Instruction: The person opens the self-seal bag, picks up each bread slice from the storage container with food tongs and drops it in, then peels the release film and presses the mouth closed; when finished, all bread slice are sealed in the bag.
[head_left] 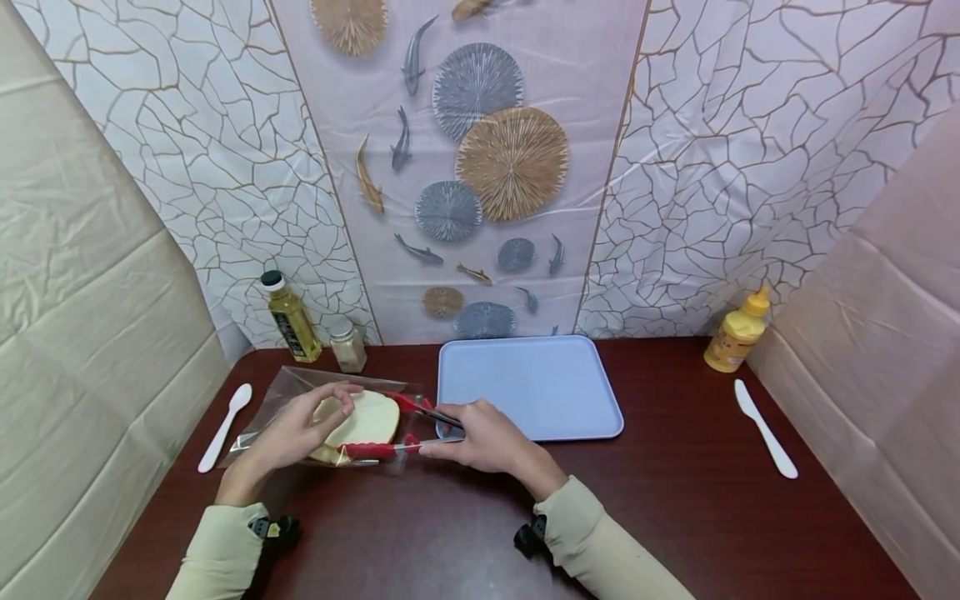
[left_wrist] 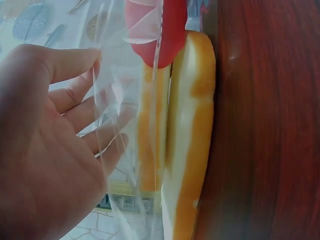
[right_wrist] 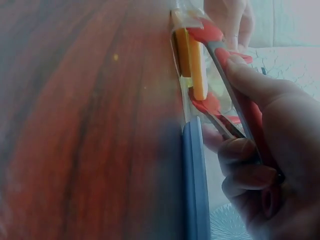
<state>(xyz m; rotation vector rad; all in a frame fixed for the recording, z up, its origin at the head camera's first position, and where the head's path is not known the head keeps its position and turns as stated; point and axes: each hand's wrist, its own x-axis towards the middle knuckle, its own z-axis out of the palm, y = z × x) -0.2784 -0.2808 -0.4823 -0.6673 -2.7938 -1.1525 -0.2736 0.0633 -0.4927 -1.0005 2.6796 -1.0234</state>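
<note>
Bread (head_left: 360,421) slices inside clear bag (head_left: 300,392), flat on table (head_left: 675,500) between hands. Left hand (head_left: 296,429) on bag top, fingers fairly straight, pressing plastic over bread. Right hand (head_left: 483,437) gripping red tongs (head_left: 405,429), tips pushed into bag mouth, clamped on one slice. Progress: slice gripped, not yet out of bag. Tray (head_left: 528,383) just beyond right hand, nothing on it. Judged early stage; pull-out and placing left.
</note>
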